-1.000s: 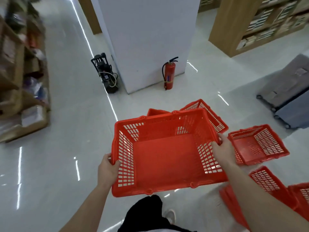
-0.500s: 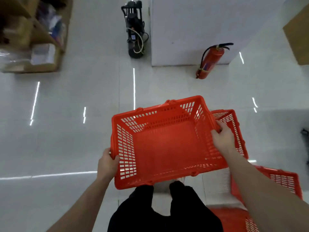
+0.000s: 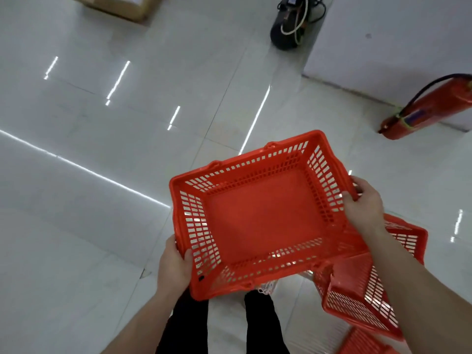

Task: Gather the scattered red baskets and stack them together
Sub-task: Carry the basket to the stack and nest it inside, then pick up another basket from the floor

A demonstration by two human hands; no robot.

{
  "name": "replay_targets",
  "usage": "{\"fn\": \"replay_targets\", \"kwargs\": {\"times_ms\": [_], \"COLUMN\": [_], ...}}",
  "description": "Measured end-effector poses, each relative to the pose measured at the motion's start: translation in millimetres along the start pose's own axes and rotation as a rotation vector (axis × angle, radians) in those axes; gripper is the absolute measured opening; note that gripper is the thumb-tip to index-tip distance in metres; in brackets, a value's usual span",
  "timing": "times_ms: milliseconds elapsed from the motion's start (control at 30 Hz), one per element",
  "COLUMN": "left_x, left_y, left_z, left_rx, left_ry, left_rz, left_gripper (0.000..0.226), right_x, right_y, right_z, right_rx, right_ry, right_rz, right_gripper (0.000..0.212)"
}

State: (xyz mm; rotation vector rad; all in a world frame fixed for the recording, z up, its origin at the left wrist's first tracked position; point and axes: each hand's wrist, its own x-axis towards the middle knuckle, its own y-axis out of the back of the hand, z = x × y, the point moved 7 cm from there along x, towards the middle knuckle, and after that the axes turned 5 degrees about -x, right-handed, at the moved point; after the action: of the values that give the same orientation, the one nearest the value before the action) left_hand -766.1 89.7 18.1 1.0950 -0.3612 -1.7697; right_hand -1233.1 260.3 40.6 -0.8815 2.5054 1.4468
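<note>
I hold an empty red basket (image 3: 263, 221) in the air in front of my legs, its opening facing up. My left hand (image 3: 175, 267) grips its near-left rim. My right hand (image 3: 362, 203) grips its right rim. Another red basket (image 3: 357, 300) lies tipped on the floor to the lower right, partly hidden by my right forearm. A corner of a third red basket (image 3: 362, 343) shows at the bottom edge.
A red fire extinguisher (image 3: 429, 111) stands by a white pillar (image 3: 396, 42) at the upper right. A black machine with cables (image 3: 291, 21) sits at the top. A cardboard box (image 3: 120, 6) is at the upper left. Glossy white floor tiles (image 3: 89, 175) stretch to the left.
My view has swung left and tilted further down. The held basket now sits lower right in view, and the scattered baskets on the right have mostly left the frame.
</note>
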Motion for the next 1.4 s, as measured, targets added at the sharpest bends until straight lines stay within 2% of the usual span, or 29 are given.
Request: {"fn": "replay_targets", "kwargs": {"times_ms": [200, 333, 433, 533, 633, 700, 767, 900, 1000, 1200, 1333, 1400], "left_x": [10, 17, 21, 29, 38, 46, 52, 56, 50, -4, -59, -83], "left_y": [-52, -68, -87, -106, -115, -117, -114, -116, -140, -247, -342, -388], "left_z": [-20, -42, -57, -71, -70, -58, -34, 36, 88, 189, 233, 248], "left_rx": [-0.068, -0.044, -0.037, -0.029, 0.002, 0.062, 0.134, 0.270, 0.435, 0.725, 0.832, 0.858], "left_ry": [-0.011, 0.016, 0.035, 0.127, 0.201, 0.184, 0.085, -0.198, -0.350, -0.719, -0.961, -1.041], "left_rz": [0.016, 0.023, -0.063, -0.159, -0.201, -0.218, -0.228, -0.268, -0.349, -0.559, -0.685, -0.728], "left_gripper": [0.042, 0.045, 0.050, 0.055, 0.072, 0.082, 0.083, 0.057, 0.067, 0.075, 0.075, 0.073], "right_x": [34, 55, 60, 55, 42, 28, 10, -31, -66, -158, -227, -255], "right_y": [-30, -51, -72, -90, -92, -96, -93, -70, -44, -7, -16, -33], "right_z": [28, 33, 53, 77, 96, 114, 132, 164, 199, 298, 373, 404], "right_rx": [-0.047, 0.058, 0.076, 0.072, -0.091, -0.242, -0.273, -0.178, -0.078, 0.090, 0.227, 0.298], "right_ry": [0.017, 0.022, 0.002, -0.023, -0.007, -0.061, -0.133, -0.275, -0.411, -0.652, -0.861, -0.963], "right_rz": [0.011, -0.003, -0.057, -0.104, -0.058, -0.105, -0.151, -0.118, -0.058, 0.130, 0.216, 0.231], "right_gripper": [0.052, 0.054, 0.053, 0.053, 0.046, 0.059, 0.067, 0.064, 0.068, 0.063, 0.053, 0.061]}}
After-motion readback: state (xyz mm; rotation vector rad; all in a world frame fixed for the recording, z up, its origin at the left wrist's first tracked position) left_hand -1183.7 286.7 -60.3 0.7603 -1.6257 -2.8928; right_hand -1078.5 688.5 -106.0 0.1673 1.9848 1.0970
